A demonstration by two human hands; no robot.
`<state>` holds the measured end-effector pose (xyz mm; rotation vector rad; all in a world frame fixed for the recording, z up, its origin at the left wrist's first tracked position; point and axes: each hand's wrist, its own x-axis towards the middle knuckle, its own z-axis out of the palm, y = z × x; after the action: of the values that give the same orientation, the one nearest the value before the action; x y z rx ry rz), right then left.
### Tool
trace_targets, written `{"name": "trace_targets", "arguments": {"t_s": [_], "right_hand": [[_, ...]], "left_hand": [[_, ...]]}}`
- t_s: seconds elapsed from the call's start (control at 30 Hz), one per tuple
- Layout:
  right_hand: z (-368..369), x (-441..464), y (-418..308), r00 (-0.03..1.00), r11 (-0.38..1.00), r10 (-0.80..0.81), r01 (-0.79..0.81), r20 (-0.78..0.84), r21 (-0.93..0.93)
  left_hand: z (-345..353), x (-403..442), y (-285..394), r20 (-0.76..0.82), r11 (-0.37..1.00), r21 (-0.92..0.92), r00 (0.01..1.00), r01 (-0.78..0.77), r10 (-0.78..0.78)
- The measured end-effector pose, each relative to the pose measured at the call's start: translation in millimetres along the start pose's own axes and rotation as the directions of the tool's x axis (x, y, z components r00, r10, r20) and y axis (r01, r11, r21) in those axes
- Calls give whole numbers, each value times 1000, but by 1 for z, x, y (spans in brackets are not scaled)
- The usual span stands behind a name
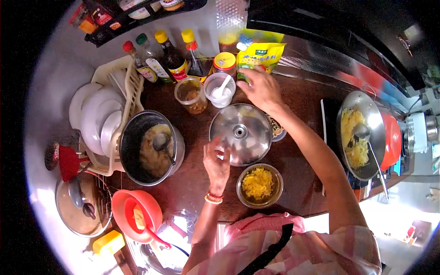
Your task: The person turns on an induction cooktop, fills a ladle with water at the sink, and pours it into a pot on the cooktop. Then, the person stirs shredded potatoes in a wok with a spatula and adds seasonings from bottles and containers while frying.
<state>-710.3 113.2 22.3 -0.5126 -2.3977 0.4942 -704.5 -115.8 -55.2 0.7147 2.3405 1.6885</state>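
From my remote seat I look down through the head view at the metal lid (250, 144), which lies knob-up on the dark counter (300, 192). My left hand (217, 166) is over its near left edge, released, fingers loosely bent and a gap between thumb and forefinger. My right hand (261, 89) is beyond the lid, in front of the yellow pouch (263, 51) standing at the back; I cannot tell whether its fingers grip the pouch or only come near. Just beside that hand I see a white tub (219, 103) with a spoon (224, 84) in it, and left of it a clear tub (180, 98). Nearer me is a bowl (240, 195) of yellow shreds. Farther left stands a dark pot (178, 153) holding a ladle (161, 142); well off to the right, a wok (375, 120) holds more shreds.
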Motion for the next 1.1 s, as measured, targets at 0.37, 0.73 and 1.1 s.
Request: {"name": "trace_targets", "arguments": {"t_s": [0.37, 0.73, 1.1], "right_hand": [[35, 70, -38, 987, 970, 73, -103, 141, 222], [166, 140, -30, 915, 561, 309, -397, 261, 726], [80, 132, -74, 996, 624, -62, -14, 68, 781]], "left_hand": [[7, 23, 34, -83, 983, -180, 995, 43, -59], [-28, -36, 31, 0, 926, -305, 972, 224, -235], [-25, -52, 43, 138, 902, -344, 964, 261, -226]]}}
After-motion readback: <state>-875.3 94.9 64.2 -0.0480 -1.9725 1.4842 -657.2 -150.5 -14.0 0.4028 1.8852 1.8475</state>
